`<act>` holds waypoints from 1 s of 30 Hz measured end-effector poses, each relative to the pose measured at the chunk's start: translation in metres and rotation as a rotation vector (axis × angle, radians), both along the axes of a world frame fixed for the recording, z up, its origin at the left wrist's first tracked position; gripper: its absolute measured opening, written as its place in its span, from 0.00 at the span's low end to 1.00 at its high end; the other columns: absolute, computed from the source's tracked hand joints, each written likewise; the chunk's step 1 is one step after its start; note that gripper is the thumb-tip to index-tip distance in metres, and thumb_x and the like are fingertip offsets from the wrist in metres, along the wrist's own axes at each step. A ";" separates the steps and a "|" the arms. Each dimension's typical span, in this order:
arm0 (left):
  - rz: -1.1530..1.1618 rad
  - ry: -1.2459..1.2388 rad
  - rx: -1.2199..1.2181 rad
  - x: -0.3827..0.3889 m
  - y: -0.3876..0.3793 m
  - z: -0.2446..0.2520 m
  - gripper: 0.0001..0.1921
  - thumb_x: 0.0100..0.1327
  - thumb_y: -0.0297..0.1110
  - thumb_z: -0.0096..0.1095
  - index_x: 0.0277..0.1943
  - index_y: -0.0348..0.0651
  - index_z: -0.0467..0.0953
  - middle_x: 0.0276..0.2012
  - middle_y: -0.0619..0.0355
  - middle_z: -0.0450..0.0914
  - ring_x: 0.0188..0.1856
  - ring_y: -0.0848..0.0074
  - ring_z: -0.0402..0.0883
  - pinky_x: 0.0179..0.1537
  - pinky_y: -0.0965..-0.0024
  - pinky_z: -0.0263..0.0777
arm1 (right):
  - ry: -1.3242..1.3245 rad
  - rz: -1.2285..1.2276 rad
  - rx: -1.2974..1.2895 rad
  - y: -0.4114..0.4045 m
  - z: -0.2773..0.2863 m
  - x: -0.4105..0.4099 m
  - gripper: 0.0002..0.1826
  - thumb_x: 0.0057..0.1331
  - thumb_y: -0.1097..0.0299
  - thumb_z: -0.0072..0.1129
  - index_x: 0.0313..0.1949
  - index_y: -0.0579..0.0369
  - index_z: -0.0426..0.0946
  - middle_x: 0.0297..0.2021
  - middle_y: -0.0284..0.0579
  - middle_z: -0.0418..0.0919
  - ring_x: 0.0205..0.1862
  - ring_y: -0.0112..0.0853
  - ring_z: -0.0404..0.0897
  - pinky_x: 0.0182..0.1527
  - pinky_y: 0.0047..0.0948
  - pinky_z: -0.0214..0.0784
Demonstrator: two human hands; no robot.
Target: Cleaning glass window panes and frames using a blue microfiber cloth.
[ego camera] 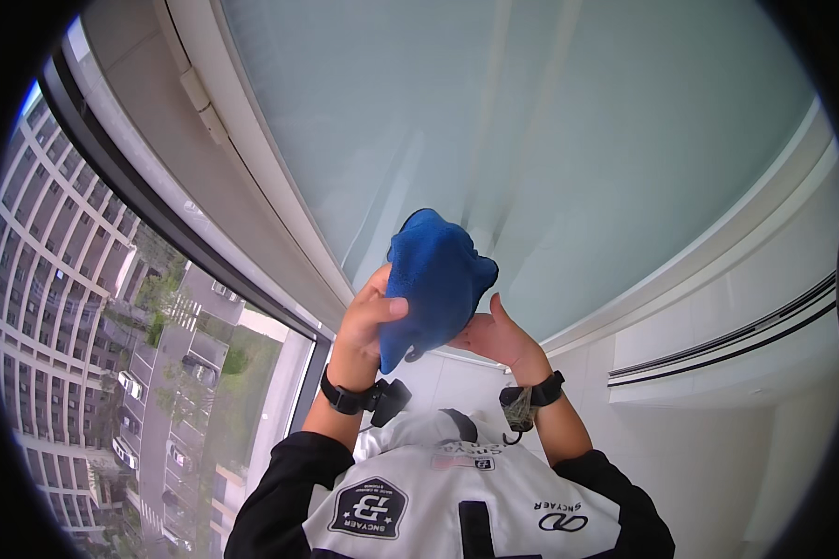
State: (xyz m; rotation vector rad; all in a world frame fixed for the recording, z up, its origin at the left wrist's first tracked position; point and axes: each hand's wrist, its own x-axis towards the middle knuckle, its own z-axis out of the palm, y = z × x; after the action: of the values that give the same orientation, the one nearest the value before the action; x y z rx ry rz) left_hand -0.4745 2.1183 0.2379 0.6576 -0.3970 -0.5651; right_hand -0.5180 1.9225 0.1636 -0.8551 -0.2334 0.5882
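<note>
A blue cloth with dark edging is bunched up in front of my chest. My left hand grips its left side, the thumb lying over the cloth. At the lower right of the cloth is my right hand, palm up with the thumb spread; its fingertips are partly hidden behind the cloth, so whether they hold it is unclear. Beyond the cloth stands a large frosted glass panel in a white frame. Each wrist wears a black strap with a small device.
To the left is a window with a dark frame, and outside it a tall building and parked cars far below. A white hinge sits on the frame beside the glass. A white wall with a dark-lined track is at the right, above pale floor tiles.
</note>
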 end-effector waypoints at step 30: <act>0.235 -0.815 0.358 0.048 0.031 0.008 0.16 0.39 0.07 0.31 0.28 0.40 0.61 0.52 0.47 0.73 0.45 0.71 0.76 0.43 0.75 0.69 | -1.301 -0.557 -1.234 -0.038 0.113 0.002 0.07 0.45 0.82 0.54 0.24 0.57 0.77 0.45 0.49 0.76 0.39 0.40 0.78 0.40 0.26 0.69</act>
State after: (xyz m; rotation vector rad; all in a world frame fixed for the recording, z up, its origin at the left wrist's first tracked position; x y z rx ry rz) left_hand -0.4261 2.1492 0.2459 1.2615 -0.9759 -0.1149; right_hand -0.5161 1.8849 0.2766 -2.3422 -0.8002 -0.5568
